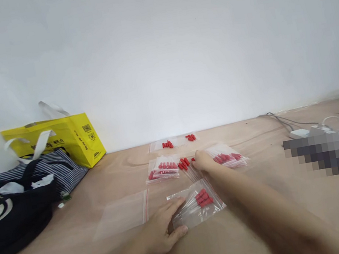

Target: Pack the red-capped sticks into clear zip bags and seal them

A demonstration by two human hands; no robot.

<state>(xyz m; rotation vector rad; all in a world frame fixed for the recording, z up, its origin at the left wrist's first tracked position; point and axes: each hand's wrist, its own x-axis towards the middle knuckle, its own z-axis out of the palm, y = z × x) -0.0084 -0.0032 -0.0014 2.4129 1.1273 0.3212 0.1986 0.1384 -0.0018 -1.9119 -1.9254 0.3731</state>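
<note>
My left hand (163, 227) lies on the table with thumb and fingers apart, touching the left edge of a clear zip bag (184, 217) that holds several thin clear droppers with red bulbs (204, 198). My right hand (204, 161) reaches past that bag, its fingers closed at the red end of a dropper (193, 159); the fingertips are partly hidden. Just left of it, loose red-bulbed droppers (184, 163) lie with their clear stems toward me. A flat clear zip bag (122, 213) with a red seal line lies to the left of my left hand.
Filled bags are stacked at left (163, 169) and right (226, 156) of the loose droppers. Another bag with red bulbs (167, 144) lies by the wall. A yellow bag (88, 136), striped bag (69, 169) and black bag (15, 217) stand left; cables and a power strip (300, 134) right.
</note>
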